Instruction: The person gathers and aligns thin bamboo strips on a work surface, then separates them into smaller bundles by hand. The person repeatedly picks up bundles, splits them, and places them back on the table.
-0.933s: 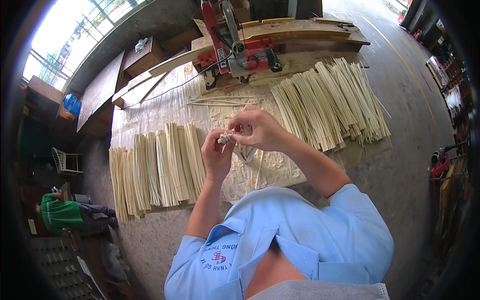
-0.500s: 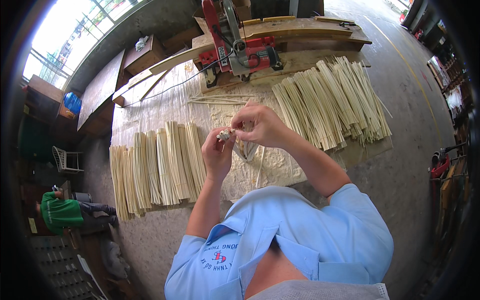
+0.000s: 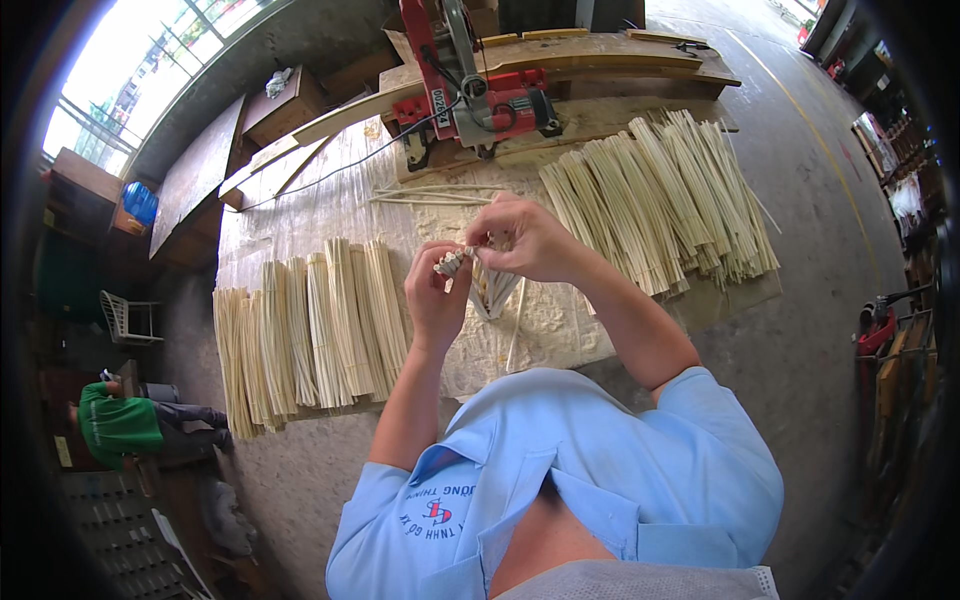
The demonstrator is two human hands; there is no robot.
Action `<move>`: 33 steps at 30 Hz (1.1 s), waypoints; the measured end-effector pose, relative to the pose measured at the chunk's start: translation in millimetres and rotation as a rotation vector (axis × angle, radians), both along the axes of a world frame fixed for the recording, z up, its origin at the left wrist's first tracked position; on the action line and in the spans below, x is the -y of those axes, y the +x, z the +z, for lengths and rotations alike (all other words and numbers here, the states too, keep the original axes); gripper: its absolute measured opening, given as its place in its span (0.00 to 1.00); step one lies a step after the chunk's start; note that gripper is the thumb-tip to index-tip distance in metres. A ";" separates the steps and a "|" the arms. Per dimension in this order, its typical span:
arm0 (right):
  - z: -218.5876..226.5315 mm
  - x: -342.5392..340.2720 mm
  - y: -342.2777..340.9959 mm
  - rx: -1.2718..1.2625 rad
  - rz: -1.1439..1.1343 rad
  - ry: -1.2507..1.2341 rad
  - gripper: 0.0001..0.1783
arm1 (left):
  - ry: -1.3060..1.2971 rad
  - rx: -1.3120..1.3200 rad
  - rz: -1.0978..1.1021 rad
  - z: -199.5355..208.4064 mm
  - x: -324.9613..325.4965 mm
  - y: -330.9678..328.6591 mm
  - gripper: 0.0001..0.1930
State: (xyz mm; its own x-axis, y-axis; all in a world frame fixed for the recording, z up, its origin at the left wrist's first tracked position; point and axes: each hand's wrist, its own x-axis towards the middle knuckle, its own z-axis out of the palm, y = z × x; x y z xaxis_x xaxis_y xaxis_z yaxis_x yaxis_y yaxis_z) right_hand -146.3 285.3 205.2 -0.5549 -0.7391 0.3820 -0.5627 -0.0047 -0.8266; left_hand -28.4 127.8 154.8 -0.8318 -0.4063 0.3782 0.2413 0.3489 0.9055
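Note:
My left hand [image 3: 437,295] is closed around a bundle of thin pale wooden sticks [image 3: 452,264], their cut ends showing above the fingers. Right beside it, my right hand [image 3: 532,240] is closed too, its thumb and fingertips pinching at the edge of the left bundle. More pale stick ends [image 3: 499,241] show inside the right hand's curl. Below the hands, the lengths of sticks [image 3: 489,300] slope together into a V over the sawdust-covered table [image 3: 570,335]. Exactly which stick the right fingertips pinch is hidden.
Bundled sticks [image 3: 340,320] lie along the table's left, with a larger pile [image 3: 650,205] on the right. A red and grey power saw [image 3: 480,110] stands at the back, its cable crossing the table. Loose sticks [image 3: 435,195] lie before it. A person in green [image 3: 120,425] is far left.
Both hands stay close together with the sticks between them. The left bundle's ends have shifted slightly up and toward the right hand. The view has moved a little.

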 end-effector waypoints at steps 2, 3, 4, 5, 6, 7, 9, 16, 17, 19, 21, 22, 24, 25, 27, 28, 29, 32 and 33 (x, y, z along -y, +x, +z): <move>0.3 -0.4 0.3 0.005 -0.014 -0.008 0.07 | -0.015 0.008 0.002 -0.5 0.3 -1.0 0.08; -0.1 -1.1 -0.5 -0.002 -0.022 -0.014 0.07 | -0.039 0.017 0.003 1.3 -0.3 -1.6 0.09; -0.6 -1.9 -1.1 -0.009 -0.029 -0.020 0.07 | -0.064 0.026 0.005 3.0 -1.2 -2.6 0.09; 0.4 -1.1 -0.7 -0.026 -0.036 -0.007 0.07 | -0.037 0.012 -0.003 2.4 -1.2 -2.6 0.09; 1.5 -0.5 -0.2 -0.042 -0.044 0.006 0.07 | -0.011 -0.002 -0.011 1.6 -1.4 -2.9 0.09; 2.6 0.5 0.5 -0.059 -0.050 0.019 0.07 | 0.016 -0.017 -0.019 1.0 -1.3 -3.0 0.10; 2.5 3.4 2.5 -0.077 -0.057 0.003 0.06 | 0.018 -0.040 -0.028 1.9 -0.1 -3.6 0.09; 0.7 6.2 3.0 -0.032 -0.022 0.062 0.08 | -0.386 -0.057 -0.056 30.9 11.7 -2.6 0.09; 0.6 7.1 3.2 -0.035 -0.020 0.047 0.07 | -0.395 -0.036 -0.061 34.7 12.0 -0.7 0.09; 0.2 8.1 2.9 -0.041 -0.018 0.016 0.06 | -0.413 0.006 -0.075 38.9 12.2 2.6 0.08; 0.0 9.2 3.3 -0.059 0.003 0.016 0.06 | -0.434 -0.010 -0.077 39.1 14.1 4.1 0.08; -0.2 9.3 3.4 -0.068 0.011 0.016 0.07 | -0.444 -0.018 -0.080 39.1 14.9 4.3 0.08; -2.4 9.8 4.8 -0.076 0.018 0.016 0.07 | -0.446 -0.071 -0.086 36.0 17.5 3.6 0.09; -3.5 9.8 5.9 -0.080 0.021 0.016 0.07 | -0.447 -0.097 -0.088 34.7 19.0 3.7 0.09; -2.3 8.7 8.9 -0.083 0.015 0.035 0.08 | -0.441 -0.123 -0.064 38.9 19.9 3.9 0.08; -1.6 8.5 10.6 -0.085 0.014 0.044 0.08 | -0.438 -0.135 -0.051 41.4 21.1 4.6 0.08; -0.4 9.2 13.1 -0.092 0.022 0.059 0.08 | -0.377 -0.192 -0.052 45.4 23.6 4.5 0.08; 0.3 11.8 16.7 -0.096 0.025 0.092 0.08 | -0.207 -0.318 -0.041 69.9 31.5 -0.3 0.08; -2.2 9.3 12.7 -0.089 0.000 0.099 0.09 | -0.155 -0.336 -0.040 90.5 29.4 -4.1 0.08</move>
